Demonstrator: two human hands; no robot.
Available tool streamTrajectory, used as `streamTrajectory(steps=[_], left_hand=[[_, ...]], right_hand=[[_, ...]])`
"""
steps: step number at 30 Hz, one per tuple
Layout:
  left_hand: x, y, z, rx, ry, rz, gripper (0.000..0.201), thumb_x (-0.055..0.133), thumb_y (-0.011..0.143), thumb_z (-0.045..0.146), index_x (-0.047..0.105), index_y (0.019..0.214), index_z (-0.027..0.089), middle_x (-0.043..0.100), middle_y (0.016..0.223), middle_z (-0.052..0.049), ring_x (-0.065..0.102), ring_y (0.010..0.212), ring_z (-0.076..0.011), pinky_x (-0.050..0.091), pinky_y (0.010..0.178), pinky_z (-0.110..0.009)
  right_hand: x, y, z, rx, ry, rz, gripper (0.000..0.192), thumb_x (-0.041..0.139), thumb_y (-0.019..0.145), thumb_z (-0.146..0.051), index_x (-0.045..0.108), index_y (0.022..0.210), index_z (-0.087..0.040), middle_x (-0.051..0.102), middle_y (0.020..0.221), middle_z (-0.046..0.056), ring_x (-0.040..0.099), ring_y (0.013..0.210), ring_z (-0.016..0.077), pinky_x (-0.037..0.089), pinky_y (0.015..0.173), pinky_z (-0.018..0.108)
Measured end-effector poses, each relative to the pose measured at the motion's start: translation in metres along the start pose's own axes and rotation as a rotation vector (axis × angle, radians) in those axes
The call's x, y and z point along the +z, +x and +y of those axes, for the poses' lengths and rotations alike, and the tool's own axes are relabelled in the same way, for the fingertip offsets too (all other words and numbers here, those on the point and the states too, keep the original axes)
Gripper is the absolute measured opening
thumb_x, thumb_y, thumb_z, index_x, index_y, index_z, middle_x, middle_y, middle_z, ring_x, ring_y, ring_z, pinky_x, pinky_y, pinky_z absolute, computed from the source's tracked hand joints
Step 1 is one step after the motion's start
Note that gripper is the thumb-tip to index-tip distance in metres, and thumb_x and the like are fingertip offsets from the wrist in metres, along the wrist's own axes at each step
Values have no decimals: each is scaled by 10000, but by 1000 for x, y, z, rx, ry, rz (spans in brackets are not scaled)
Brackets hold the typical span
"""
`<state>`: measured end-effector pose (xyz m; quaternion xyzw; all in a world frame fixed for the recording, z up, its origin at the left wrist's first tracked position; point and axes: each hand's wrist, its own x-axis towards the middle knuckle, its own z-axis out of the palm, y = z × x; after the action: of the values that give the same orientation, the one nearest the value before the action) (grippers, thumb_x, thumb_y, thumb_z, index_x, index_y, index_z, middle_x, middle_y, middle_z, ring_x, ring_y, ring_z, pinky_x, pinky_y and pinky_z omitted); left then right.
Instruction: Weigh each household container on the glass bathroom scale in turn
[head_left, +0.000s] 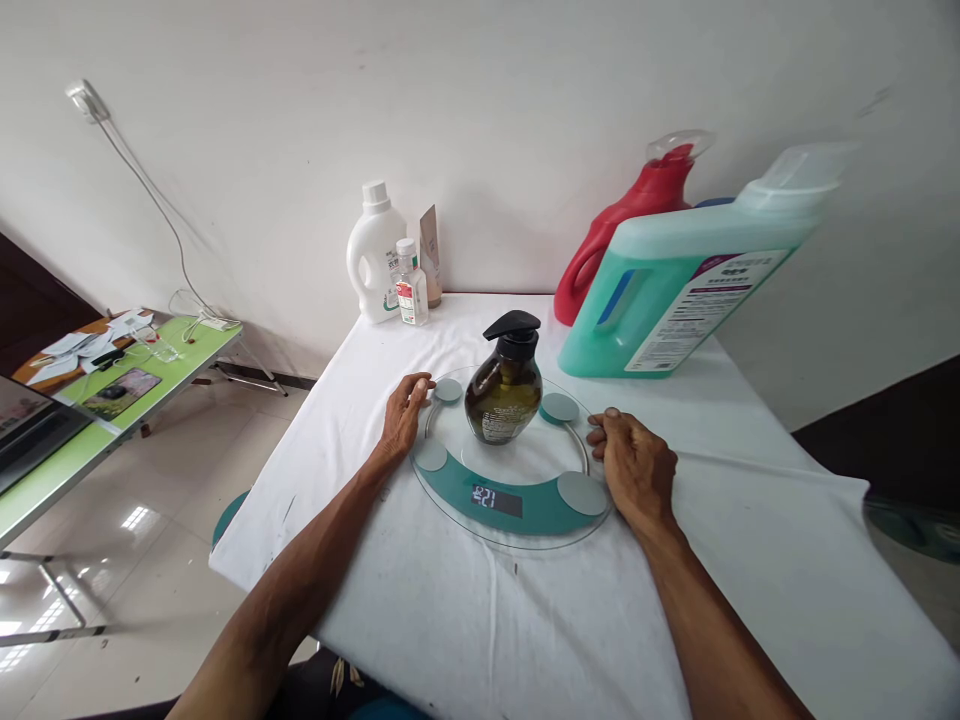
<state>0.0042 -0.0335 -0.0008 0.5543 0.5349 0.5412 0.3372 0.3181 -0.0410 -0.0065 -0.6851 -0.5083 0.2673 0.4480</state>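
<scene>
A round glass scale [457, 500] with a teal band and a lit digital display lies on the white tablecloth. A dark brown pump bottle [503, 390] with a black pump head stands upright on its middle. My left hand [405, 412] rests flat on the cloth at the scale's left rim, fingers touching the edge. My right hand [634, 462] lies at the scale's right rim, fingers curled loosely against it. Neither hand holds anything.
A large teal detergent jug [675, 290] and a red jug [622, 225] stand at the back right. A white bottle [373, 255], a small clear bottle [410, 285] and a tube [430, 255] stand by the wall. A green folding table [112, 400] with papers sits left.
</scene>
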Motion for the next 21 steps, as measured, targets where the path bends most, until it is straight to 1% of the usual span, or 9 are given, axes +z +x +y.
streamTrajectory(steps=[8,11,13,15,17,18,19,20,21], left_hand=[[-1,-1,0,11,1,-11,704,539,1027,824,727,1257,187,812,1255,-175,760,1195,-307,646,1015,-464],[-1,-2,-2,19,9,-5,677,536,1045,802,736,1261,193,823,1246,-162,765,1173,-300,639,1018,-464],[-1,-3,-3,21,10,4,664,537,1052,792,741,1256,194,830,1239,-157,771,1166,-302,634,1015,-467],[0,-3,-5,16,0,12,663,543,1049,794,743,1252,196,832,1240,-156,774,1177,-309,630,1012,-467],[1,-3,-6,5,-11,15,661,546,1043,798,744,1250,202,831,1246,-152,775,1192,-311,627,1016,-462],[2,-3,-6,-2,-12,16,655,547,1043,795,746,1249,207,830,1252,-148,776,1196,-309,626,1023,-459],[2,-3,-6,-6,-9,16,648,549,1043,791,748,1247,210,830,1256,-145,777,1197,-308,625,1029,-459],[2,-3,-5,-7,-5,16,643,551,1043,788,750,1245,211,831,1259,-144,778,1197,-308,624,1035,-460],[2,-4,-5,-6,-1,15,641,552,1042,785,751,1245,210,831,1260,-144,778,1197,-309,623,1040,-463]], right_hand=[[-1,0,3,9,0,-25,581,382,950,-782,667,882,-280,737,780,95,688,699,291,536,831,474],[-3,-2,-3,-112,-53,46,580,408,956,-786,664,952,-266,757,932,158,721,868,344,562,908,532],[-6,-9,-16,-289,-115,180,630,454,953,-819,681,1041,-238,753,1125,229,702,1114,421,531,1041,622],[-13,-24,-38,-431,-108,306,681,559,928,-853,690,1145,-221,721,1251,252,622,1297,475,471,1127,696],[-24,-49,-69,-459,83,324,637,723,875,-821,687,1202,-275,695,1272,178,642,1215,429,551,1008,639],[-32,-65,-86,-460,245,298,566,774,866,-781,695,1169,-309,695,1206,130,665,1082,383,571,939,595],[-39,-82,-103,-470,414,217,475,780,890,-748,713,1117,-336,690,1107,95,660,942,338,577,878,552],[-46,-101,-120,-477,552,38,395,728,944,-733,743,1050,-352,680,1007,81,647,849,315,575,792,505],[-51,-120,-136,-469,645,-199,344,686,989,-696,773,1001,-364,672,914,81,644,792,308,559,696,457]])
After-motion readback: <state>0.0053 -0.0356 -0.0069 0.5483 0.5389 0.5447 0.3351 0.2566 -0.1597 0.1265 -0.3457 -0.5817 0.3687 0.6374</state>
